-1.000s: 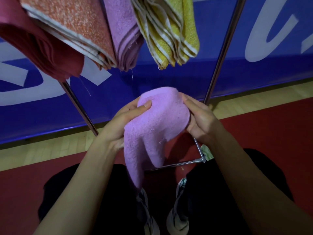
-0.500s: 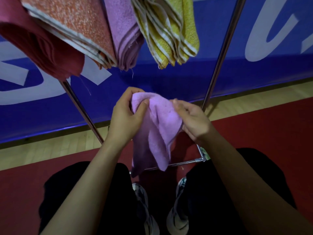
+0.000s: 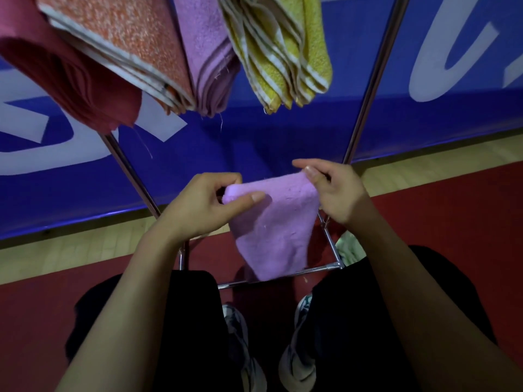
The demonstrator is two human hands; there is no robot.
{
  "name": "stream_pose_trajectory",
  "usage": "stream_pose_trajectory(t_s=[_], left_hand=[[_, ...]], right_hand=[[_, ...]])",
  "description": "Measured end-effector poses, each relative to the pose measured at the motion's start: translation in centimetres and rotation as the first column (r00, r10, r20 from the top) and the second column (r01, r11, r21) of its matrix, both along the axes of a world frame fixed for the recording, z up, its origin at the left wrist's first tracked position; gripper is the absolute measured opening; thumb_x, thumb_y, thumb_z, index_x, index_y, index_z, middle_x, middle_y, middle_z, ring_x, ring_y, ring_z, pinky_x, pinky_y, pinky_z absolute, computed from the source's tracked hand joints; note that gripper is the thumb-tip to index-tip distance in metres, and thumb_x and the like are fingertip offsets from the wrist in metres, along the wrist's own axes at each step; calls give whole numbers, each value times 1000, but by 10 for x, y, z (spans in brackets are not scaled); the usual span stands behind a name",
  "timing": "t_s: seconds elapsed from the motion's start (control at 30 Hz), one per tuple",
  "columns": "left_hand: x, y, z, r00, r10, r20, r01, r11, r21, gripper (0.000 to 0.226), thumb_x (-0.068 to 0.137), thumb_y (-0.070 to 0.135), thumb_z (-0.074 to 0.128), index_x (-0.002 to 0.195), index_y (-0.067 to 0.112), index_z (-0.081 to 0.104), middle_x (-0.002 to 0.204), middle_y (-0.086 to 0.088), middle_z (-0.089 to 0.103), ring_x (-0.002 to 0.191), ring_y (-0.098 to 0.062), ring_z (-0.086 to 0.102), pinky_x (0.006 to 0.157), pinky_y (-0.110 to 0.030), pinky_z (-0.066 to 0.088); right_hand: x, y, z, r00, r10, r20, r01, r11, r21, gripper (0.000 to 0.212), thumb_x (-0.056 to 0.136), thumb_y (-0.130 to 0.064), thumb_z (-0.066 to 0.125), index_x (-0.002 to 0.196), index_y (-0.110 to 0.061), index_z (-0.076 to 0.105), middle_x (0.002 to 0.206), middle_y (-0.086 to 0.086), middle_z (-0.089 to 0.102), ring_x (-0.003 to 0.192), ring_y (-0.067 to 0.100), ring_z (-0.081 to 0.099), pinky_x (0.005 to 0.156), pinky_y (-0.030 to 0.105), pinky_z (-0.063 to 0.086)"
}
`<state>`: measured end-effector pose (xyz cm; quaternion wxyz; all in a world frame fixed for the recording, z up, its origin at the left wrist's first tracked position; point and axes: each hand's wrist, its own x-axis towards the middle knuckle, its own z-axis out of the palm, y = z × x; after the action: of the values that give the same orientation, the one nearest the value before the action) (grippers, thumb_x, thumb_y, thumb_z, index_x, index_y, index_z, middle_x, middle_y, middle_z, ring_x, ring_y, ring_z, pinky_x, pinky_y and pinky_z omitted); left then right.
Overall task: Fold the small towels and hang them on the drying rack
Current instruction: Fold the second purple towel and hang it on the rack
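I hold a small lilac towel (image 3: 276,227) in front of me, folded and hanging down. My left hand (image 3: 203,205) pinches its upper left corner between thumb and fingers. At the upper right corner my right hand (image 3: 336,190) pinches the edge. Above hang folded towels on the drying rack: a dark red one (image 3: 65,66), an orange speckled one (image 3: 121,41), a lilac one (image 3: 206,52) and a yellow striped one (image 3: 280,49). The rack's metal legs (image 3: 368,89) slant down to a low bar (image 3: 319,269) behind the towel.
A blue banner (image 3: 283,131) with white letters stands behind the rack. The floor is red mat (image 3: 452,216) with a strip of pale wood along the banner. A pale green cloth (image 3: 349,248) lies by the rack's foot. My knees and shoes fill the bottom.
The bunched lilac towel has been drawn out flat between my hands. My hands moved apart and slightly up, each now pinching an upper corner.
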<state>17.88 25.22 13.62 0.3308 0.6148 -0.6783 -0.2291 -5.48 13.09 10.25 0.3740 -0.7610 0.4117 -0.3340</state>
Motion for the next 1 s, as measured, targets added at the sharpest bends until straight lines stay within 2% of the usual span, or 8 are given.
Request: stream_pose_trajectory(t_s=[0.17,0.27,0.4,0.5,0.63,0.8,0.9,1.0], left_hand=[[4,1,-1,993,115,-22,-117,980,-160,38,93,31,78,72,13,52,67,-1,59,69,-24,60,66,-46,54],[1,0,-2,983,151,-102,-166,974,-155,31,91,31,81,80,14,58,76,1,71,78,-16,72,73,-40,60],[-2,-1,-4,963,152,-221,-186,972,-141,39,98,40,69,78,10,54,66,-5,58,65,-10,55,63,-29,47],[0,-1,-4,975,211,-72,-223,944,-245,44,102,44,63,72,12,57,62,0,55,61,-10,56,60,-33,48],[7,-4,-7,954,300,-12,-287,899,-332,39,96,48,72,72,19,61,62,-1,66,60,-24,67,56,-45,54],[-7,-6,-5,924,308,-225,-363,892,-270,33,93,45,76,84,18,60,63,-7,68,59,-34,64,52,-50,52],[-9,-6,-4,901,291,-322,-367,908,-204,28,95,43,74,101,23,55,65,-22,63,63,-47,59,51,-55,50],[-13,-7,-2,898,278,-340,-355,916,-187,24,98,40,71,104,22,57,71,-21,65,64,-44,58,55,-50,47]], right_hand=[[0,2,6,998,11,54,-9,999,-32,28,107,-21,53,128,-22,71,118,-6,74,113,7,67,104,34,52],[-1,3,7,1000,-5,29,6,999,-53,29,107,-20,52,128,-22,71,120,-5,73,115,7,66,104,34,51],[0,2,6,1000,-23,10,24,997,-71,28,107,-19,51,124,-21,73,113,-9,72,95,3,66,93,36,54],[-2,3,5,1000,12,-23,-15,993,-120,27,106,-16,51,119,-20,75,108,-12,71,95,1,65,94,33,53],[-2,1,3,994,70,-84,-84,982,-169,27,105,-18,50,117,-21,74,113,-4,73,110,13,66,98,39,52],[-3,3,3,987,120,-108,-125,991,-37,29,109,-19,41,109,-27,69,103,-13,70,99,7,65,88,33,50],[1,8,2,992,101,-73,-100,995,15,29,109,-31,36,89,-26,56,79,-16,58,78,3,54,78,33,43],[8,15,10,987,161,-16,-160,987,34,63,101,-64,37,79,-6,49,72,-7,47,69,10,46,71,40,40]])
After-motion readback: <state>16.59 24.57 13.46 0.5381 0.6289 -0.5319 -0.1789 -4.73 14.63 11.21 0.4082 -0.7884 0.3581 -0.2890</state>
